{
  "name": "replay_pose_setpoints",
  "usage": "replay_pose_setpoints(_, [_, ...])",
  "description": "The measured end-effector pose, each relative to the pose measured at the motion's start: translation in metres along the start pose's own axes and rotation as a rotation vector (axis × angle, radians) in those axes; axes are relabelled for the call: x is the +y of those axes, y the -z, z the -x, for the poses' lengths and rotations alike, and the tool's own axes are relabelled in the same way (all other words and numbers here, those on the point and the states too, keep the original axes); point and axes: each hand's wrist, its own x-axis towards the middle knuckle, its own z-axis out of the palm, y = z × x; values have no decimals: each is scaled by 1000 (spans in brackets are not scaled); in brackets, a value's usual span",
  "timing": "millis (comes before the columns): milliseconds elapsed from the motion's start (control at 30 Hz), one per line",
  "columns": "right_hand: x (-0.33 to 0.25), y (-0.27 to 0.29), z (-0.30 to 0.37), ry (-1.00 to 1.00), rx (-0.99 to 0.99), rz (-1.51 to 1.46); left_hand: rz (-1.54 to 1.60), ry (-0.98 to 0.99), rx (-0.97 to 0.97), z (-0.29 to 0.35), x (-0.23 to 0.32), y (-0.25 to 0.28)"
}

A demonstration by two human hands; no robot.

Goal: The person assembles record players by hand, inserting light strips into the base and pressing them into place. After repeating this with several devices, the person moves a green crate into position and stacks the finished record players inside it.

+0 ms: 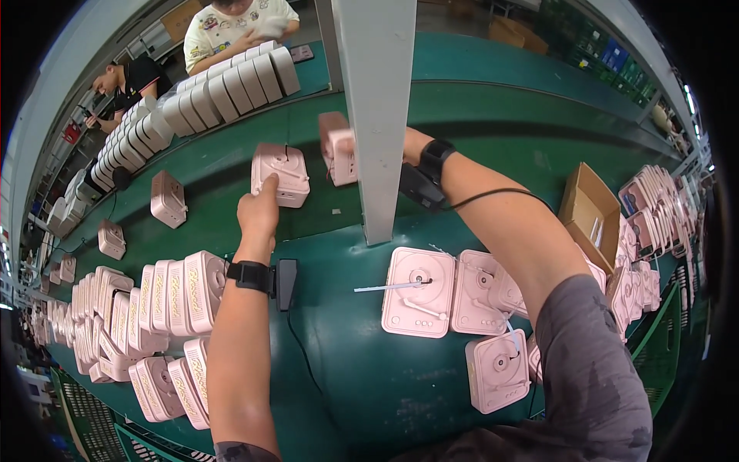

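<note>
Two pink record-player-shaped units stand on the green belt past the table edge. My left hand (259, 214) grips the near left edge of one unit (286, 171), a finger or thumb lying on its top; a short dark wire sticks up there. Farther right, the other unit (334, 132) is tipped on its side and a little blurred. My right hand (416, 145) reaches behind the grey post, which hides most of it; fingers show on that unit's right side. Both wrists wear black straps with small dark boxes and cables.
The grey post (377, 92) rises between my arms. Pink units (169, 296) are stacked at left; more units (419, 296) lie at right beside a cardboard box (589, 208). Other pink units (168, 199) sit on the belt. White casings (231, 92) line its far side, near two people.
</note>
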Motion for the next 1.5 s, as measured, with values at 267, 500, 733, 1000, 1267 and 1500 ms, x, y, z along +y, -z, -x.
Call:
replay_pose_setpoints(267, [-109, 45, 157, -123, 341, 239, 410, 321, -201, 142, -17, 59])
replay_pose_setpoints(500, [-125, -37, 341, 140, 219, 43, 398, 397, -163, 256, -80, 118])
replay_pose_setpoints(733, [-95, -149, 401, 354, -11, 661, 221, 159, 86, 307, -131, 147])
replay_pose_setpoints(1000, [-68, -170, 424, 386, -75, 647, 903, 354, -610, 384, -68, 122])
replay_pose_setpoints(1267, [-76, -167, 409, 91, -30, -100, 934, 523, -966, 397, -42, 82])
replay_pose_setpoints(1500, [-62, -160, 417, 182, -47, -7, 699, 313, -877, 407, -37, 80])
